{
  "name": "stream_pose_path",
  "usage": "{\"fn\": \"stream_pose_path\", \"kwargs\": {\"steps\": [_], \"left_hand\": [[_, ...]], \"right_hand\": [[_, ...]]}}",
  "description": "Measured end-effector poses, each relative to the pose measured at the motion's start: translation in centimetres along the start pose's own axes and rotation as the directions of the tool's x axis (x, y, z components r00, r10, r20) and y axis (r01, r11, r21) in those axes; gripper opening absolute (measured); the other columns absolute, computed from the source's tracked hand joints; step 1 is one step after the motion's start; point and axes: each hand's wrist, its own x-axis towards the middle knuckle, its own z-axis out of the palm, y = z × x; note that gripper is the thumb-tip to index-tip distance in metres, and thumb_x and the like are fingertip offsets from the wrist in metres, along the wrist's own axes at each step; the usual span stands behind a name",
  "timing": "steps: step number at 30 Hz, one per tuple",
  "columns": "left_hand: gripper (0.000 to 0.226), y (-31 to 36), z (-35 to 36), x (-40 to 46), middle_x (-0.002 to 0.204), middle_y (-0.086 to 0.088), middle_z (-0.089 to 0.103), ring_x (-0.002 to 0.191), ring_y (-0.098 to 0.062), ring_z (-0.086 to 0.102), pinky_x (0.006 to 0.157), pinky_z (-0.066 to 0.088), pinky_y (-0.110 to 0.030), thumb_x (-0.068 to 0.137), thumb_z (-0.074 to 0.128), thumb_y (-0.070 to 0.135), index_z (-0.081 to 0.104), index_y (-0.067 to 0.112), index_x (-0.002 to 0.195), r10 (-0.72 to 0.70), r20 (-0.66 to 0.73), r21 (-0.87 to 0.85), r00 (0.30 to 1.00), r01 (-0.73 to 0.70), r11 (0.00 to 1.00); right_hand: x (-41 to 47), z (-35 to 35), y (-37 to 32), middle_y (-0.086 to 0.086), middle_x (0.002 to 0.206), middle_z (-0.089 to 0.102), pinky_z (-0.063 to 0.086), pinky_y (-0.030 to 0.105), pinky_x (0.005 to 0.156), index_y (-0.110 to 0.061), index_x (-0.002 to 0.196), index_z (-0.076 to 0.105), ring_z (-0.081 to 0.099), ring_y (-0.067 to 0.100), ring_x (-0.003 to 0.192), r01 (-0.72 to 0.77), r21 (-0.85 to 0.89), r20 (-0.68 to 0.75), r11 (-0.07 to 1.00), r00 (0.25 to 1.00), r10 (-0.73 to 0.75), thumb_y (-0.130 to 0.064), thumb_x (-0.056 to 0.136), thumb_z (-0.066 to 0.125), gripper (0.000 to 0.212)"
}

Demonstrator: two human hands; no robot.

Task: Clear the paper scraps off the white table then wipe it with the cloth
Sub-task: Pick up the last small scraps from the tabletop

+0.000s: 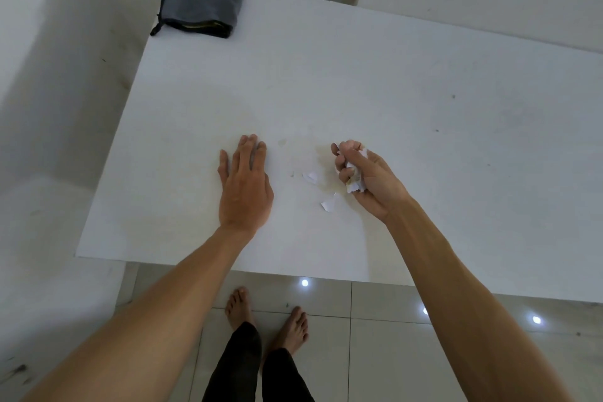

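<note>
My right hand hovers just above the white table with its fingers curled round a wad of white paper scraps. Two loose paper scraps lie on the table between my hands, one nearer the middle and one closer to me; a tiny bit lies to their left. My left hand rests flat on the table, fingers straight, left of the scraps. A folded dark grey cloth lies at the table's far left corner.
Faint yellowish stains mark the table between my hands. White walls stand close on the left and behind the table. My bare feet stand on the tiled floor below the table's near edge.
</note>
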Motion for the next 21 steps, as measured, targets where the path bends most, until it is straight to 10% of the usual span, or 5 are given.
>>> {"fn": "stream_pose_path", "kwargs": {"steps": [7, 14, 21], "left_hand": [[0.055, -0.1, 0.1, 0.0, 0.157, -0.012, 0.036, 0.151, -0.025, 0.024, 0.123, 0.014, -0.055, 0.092, 0.03, 0.009, 0.042, 0.005, 0.146, 0.0, 0.011, 0.002, 1.0, 0.0, 1.0], [0.054, -0.1, 0.2, -0.1, 0.157, -0.012, 0.036, 0.151, -0.025, 0.023, 0.123, 0.013, -0.055, 0.093, 0.031, 0.008, 0.042, 0.005, 0.146, 0.002, 0.011, -0.007, 1.0, -0.002, 1.0], [0.053, -0.2, 0.3, 0.1, 0.157, -0.012, 0.036, 0.151, -0.025, 0.024, 0.123, 0.013, -0.055, 0.094, 0.036, 0.006, 0.042, 0.005, 0.146, 0.0, 0.012, -0.01, 1.0, 0.0, 1.0]], "right_hand": [[0.1, 0.1, -0.3, 0.0, 0.102, 0.065, 0.05, 0.013, 0.064, -0.006, 0.126, 0.063, 0.056, 0.006, 0.079, 0.013, -0.08, -0.001, 0.997, 1.0, -0.013, -0.012, 0.102, 0.06, 0.025], [0.1, 1.1, 0.4, -0.004, 0.069, 0.032, 0.026, 0.024, 0.051, -0.019, 0.075, 0.043, 0.028, 0.012, 0.057, -0.012, -0.575, -0.145, 0.818, 0.985, -0.088, -0.045, 0.109, 0.041, 0.042], [-0.5, 0.7, -0.3, -0.005, 0.062, 0.021, 0.016, 0.026, 0.045, -0.024, 0.063, 0.024, 0.016, 0.014, 0.053, -0.022, -0.325, -0.332, 0.945, 0.939, -0.092, -0.049, 0.107, 0.041, 0.053]]}}
